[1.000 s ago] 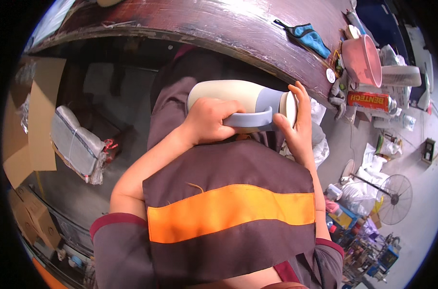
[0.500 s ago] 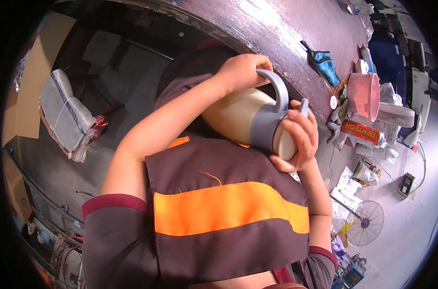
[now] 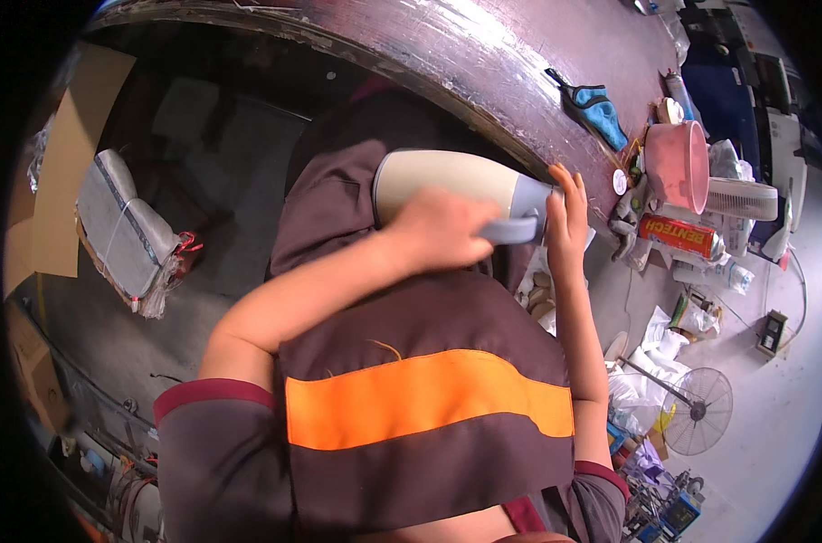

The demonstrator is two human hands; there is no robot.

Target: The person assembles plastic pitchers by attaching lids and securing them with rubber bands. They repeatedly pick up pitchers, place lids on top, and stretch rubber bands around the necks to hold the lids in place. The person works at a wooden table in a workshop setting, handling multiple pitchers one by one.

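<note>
A cream jug (image 3: 447,176) with a grey collar and a grey handle (image 3: 510,232) lies on its side across my lap, its top end pointing right. My left hand (image 3: 442,226), smeared by motion, is over the body at the outer end of the handle. Whether its fingers grip the handle is not clear. At the jug's top end, my right hand (image 3: 566,222) stands with its fingers stretched out, its palm side against or close beside the top. The hand hides the jug's top face.
A dark worktable (image 3: 483,72) runs close beyond the jug, bearing a blue-and-black cloth item (image 3: 599,113). Off to the right are a pink tub (image 3: 673,167), a red can (image 3: 678,233) and a fan (image 3: 698,411). A tied grey bundle (image 3: 126,226) and cardboard (image 3: 80,163) are at left.
The jug has rolled, bringing its handle round toward me, and lies more level. My left hand has come nearer my body. My right fingers have let go of the top and straightened.
</note>
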